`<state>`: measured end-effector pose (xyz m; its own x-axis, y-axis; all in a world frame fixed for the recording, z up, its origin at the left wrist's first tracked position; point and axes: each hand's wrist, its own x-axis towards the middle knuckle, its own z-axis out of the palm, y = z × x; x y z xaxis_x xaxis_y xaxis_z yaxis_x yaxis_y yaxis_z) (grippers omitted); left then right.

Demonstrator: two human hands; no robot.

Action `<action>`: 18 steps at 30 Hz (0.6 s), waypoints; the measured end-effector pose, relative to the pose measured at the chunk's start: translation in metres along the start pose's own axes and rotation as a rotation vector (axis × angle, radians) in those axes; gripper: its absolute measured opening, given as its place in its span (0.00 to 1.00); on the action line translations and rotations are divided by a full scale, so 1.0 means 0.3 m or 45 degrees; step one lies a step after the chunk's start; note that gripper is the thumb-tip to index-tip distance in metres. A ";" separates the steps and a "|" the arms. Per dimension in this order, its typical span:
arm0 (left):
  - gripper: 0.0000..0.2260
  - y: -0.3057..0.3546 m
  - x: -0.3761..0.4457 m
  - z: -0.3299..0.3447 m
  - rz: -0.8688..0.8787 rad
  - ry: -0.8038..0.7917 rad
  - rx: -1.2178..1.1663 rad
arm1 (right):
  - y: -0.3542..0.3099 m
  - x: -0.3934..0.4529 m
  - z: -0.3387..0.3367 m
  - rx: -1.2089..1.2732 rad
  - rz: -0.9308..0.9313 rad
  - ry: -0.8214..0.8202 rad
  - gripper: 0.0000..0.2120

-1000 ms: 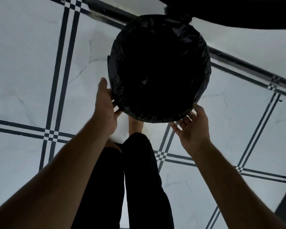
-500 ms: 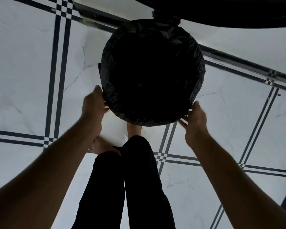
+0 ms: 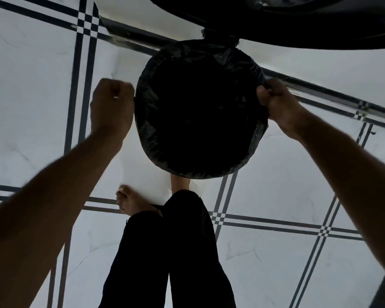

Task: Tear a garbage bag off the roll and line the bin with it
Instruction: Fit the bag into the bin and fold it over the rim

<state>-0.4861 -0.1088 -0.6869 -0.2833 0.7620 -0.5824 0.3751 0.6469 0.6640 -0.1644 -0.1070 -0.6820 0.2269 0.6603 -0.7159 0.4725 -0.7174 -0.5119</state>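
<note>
- Nearest the camera, the person's black trouser legs point(image 3: 169, 252) and a bare foot point(image 3: 131, 202) stand on the white marble-look tiled floor point(image 3: 276, 196) crossed by dark double lines.
- Just beyond, the left hand point(image 3: 110, 107) is curled into a fist against the left side of the bin; it seems to pinch film there, though I cannot tell for certain.
- The right hand point(image 3: 278, 105) is closed on the folded-over edge of the thin black plastic garbage bag point(image 3: 147, 130) at the right side, thumb pressed on the plastic.
- The bag already sits inside the round dark bin point(image 3: 200, 112), its mouth turned over the rim all the way round; the inside is too dark to judge.
- Judged from this, the step in hand is snugging the overhang. To do it well: pull down evenly on both opposite sides, keep the film taut without stretching it thin, then work round the rim so no slack pocket remains.
- Farthest, the bin's raised dark lid point(image 3: 298, 23) hangs over the back edge; keep the bag clear of its hinge.
</note>
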 end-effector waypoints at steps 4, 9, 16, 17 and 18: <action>0.10 0.134 0.059 0.040 0.099 -0.343 -0.017 | -0.004 0.008 -0.016 0.184 0.043 -0.107 0.09; 0.23 0.250 0.178 0.001 0.042 -0.607 -0.141 | -0.035 0.014 0.005 -0.044 -0.133 0.254 0.09; 0.19 -1.060 -0.039 0.363 -0.626 0.237 -0.180 | -0.189 0.073 0.062 -0.308 -0.256 0.359 0.20; 0.16 -1.243 -0.082 0.437 -0.615 0.288 -0.191 | -0.191 0.081 0.061 -0.248 -0.265 0.332 0.17; 0.15 -1.388 -0.086 0.491 -0.536 0.350 -0.225 | -0.183 0.094 0.059 -0.193 -0.294 0.278 0.13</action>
<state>-0.5048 -0.4021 -1.0175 -0.6070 0.3995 -0.6870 0.0314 0.8758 0.4816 -0.1990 -0.0531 -0.6825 0.2686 0.8448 -0.4628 0.6499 -0.5136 -0.5603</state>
